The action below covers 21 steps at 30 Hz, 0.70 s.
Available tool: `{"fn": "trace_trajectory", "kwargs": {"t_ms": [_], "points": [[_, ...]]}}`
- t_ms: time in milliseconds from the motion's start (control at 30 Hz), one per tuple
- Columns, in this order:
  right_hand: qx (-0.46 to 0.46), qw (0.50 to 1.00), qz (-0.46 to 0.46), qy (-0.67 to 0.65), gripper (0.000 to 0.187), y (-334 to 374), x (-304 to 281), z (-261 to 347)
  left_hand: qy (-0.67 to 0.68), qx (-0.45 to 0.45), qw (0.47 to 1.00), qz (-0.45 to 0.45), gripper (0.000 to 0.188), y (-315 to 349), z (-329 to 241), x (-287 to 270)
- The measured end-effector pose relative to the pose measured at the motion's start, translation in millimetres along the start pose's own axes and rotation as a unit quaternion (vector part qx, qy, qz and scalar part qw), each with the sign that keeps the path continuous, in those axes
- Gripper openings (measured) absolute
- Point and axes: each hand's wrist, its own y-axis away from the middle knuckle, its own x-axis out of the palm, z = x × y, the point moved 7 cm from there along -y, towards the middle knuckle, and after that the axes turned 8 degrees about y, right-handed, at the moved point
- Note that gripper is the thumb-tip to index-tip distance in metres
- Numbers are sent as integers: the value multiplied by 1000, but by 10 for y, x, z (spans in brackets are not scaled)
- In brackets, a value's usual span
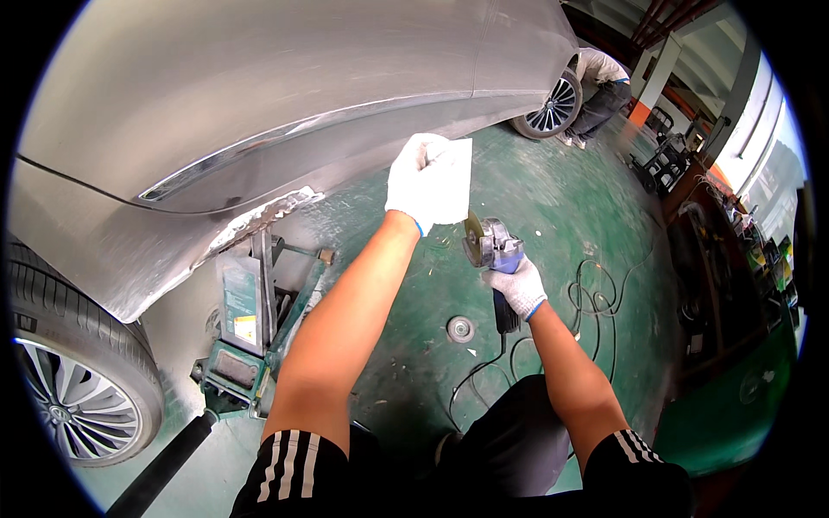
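Note:
My left hand (413,186), in a white glove with a blue cuff, is closed on a flat, pale, straight-edged sheet (455,181); its material cannot be made out. My right hand (520,288), gloved too, grips an angle grinder (494,249) by its blue and black body. The grinder's disc (472,239) faces left, close below the sheet's lower corner. Left of my hands stands a grey car (285,78), its lower sill (250,226) ragged and whitish near the near wheel. The grinder's black cord (504,344) runs down toward my legs.
A green floor jack (237,369) with a long black handle (164,466) stands beneath the sill, by the near wheel (82,388). Looped cable (596,298) and a round disc (461,329) lie on the floor. Another person (603,82) bends at the far wheel. Cluttered shelving (704,268) lines the right.

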Motion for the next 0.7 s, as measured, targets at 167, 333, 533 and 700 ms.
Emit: {"fn": "trace_trajectory", "kwargs": {"t_ms": [167, 333, 533, 700], "points": [[-6, 1000, -13, -2, 42, 32, 47, 69, 37, -21, 999, -5, 15, 50, -9, 40], [20, 999, 6, -25, 46, 17, 120, 29, -2, 14, 1000, -24, 13, 107, -91, 71], [18, 1000, 5, -21, 44, 1, 121, -26, -1, 3, 999, -36, 12, 146, -89, 127], [28, 1000, 7, -5, 44, 15, 120, 6, -31, 2, 998, -50, 11, 104, -5, 88]]}}
